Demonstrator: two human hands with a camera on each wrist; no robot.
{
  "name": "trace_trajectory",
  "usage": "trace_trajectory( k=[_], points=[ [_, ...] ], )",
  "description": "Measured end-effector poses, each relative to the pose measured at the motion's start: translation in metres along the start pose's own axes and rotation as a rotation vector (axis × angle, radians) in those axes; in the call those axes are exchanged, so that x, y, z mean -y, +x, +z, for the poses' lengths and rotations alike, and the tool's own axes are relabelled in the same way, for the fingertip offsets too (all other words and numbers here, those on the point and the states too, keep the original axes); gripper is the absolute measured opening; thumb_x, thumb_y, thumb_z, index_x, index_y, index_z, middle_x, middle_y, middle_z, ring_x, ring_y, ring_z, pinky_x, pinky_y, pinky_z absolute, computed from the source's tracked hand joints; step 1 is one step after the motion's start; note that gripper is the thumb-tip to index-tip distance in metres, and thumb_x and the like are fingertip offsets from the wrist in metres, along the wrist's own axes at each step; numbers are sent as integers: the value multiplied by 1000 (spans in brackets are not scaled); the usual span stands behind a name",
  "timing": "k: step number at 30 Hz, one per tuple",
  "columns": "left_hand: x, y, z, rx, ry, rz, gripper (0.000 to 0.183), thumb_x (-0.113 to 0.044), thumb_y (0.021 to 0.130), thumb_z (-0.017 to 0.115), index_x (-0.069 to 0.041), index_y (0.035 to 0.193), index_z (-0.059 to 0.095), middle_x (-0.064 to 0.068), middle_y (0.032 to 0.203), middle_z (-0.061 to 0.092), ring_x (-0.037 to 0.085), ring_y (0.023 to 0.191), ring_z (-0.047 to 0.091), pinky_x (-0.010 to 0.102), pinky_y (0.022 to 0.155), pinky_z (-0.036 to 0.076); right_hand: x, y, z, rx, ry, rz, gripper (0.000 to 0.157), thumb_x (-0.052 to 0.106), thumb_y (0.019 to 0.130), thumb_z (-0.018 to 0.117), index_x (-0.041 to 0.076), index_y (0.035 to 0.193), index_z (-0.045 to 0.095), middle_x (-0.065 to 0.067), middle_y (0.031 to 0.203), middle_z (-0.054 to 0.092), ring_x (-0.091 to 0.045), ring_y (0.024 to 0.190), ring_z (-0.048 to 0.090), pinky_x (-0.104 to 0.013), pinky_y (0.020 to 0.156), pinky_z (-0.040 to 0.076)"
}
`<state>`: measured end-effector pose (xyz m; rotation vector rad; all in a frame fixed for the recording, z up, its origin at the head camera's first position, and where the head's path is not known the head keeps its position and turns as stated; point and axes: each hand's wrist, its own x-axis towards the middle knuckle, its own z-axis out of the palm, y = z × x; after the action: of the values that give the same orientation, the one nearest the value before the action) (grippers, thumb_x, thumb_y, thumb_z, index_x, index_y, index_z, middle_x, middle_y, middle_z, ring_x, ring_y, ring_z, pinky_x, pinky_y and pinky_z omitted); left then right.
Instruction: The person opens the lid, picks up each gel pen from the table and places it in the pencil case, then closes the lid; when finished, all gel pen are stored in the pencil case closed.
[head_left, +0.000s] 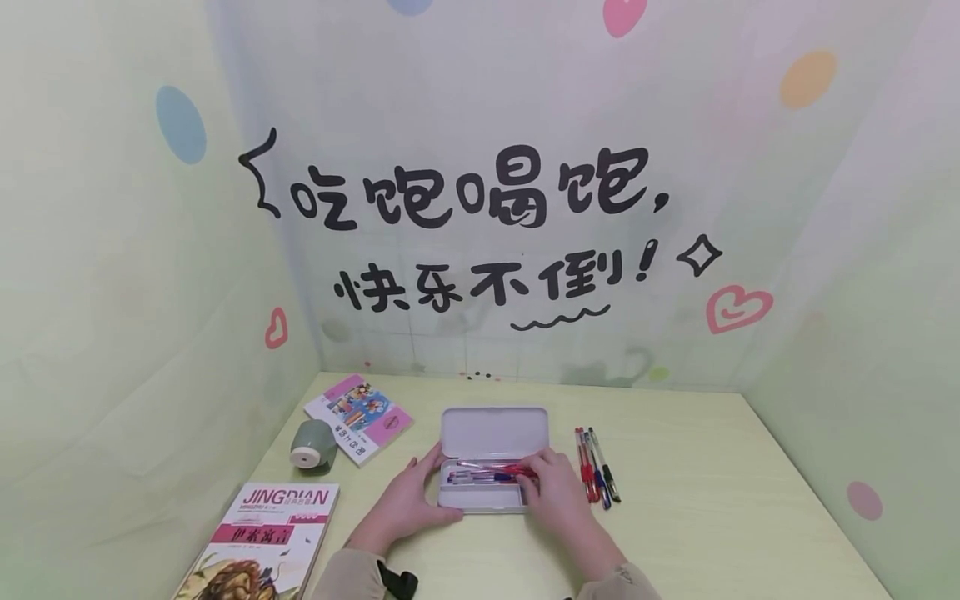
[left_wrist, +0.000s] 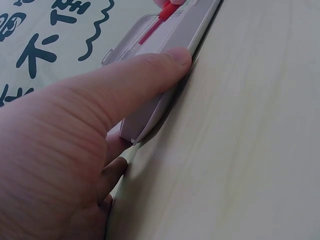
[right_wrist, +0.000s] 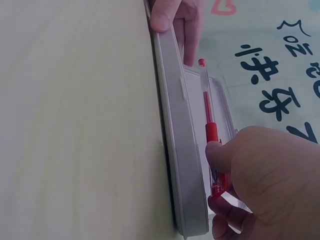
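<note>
Pencil case [head_left: 483, 497], lid raised, sits at lower centre of the head view. The left hand [head_left: 412, 500] grips its left end; the right hand [head_left: 558, 492] is over its right part. Loose red, blue and black pens [head_left: 587, 473] lie right of centre, low in frame. One red pen [right_wrist: 211, 131] is pinched between right thumb and fingers.

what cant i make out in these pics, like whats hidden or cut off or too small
Head view: the right ends of the pens in the pencil case, behind the right hand; their exact number is also unclear because they overlap.
Head view: the bottom of the lion book, cut off by the lower edge.
Head view: any lettering on the loose pens, too small.
</note>
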<state>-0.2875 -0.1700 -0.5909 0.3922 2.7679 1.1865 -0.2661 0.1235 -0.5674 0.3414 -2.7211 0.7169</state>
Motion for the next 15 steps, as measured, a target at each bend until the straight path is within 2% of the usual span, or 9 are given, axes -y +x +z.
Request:
trace_trajectory(
  k=[9, 15],
  points=[
    [0, 0, 0, 3, -1, -9, 136, -61, 70, 99, -19, 177, 26, -2, 171, 53, 56, 165, 27, 74, 134, 26, 15, 4, 3, 62, -12, -6, 13, 21, 99, 80, 20, 112, 82, 1, 111, 72, -21, 107, 65, -48, 99, 62],
    [1, 0, 0, 1, 0, -12, 136, -60, 70, 99, -20, 177, 26, -2, 172, 53, 57, 165, 28, 76, 133, 26, 15, 5, 9, 72, -32, -24, 11, 20, 98, 80, 21, 109, 83, 4, 105, 71, -17, 101, 61, -42, 92, 60]
  ],
)
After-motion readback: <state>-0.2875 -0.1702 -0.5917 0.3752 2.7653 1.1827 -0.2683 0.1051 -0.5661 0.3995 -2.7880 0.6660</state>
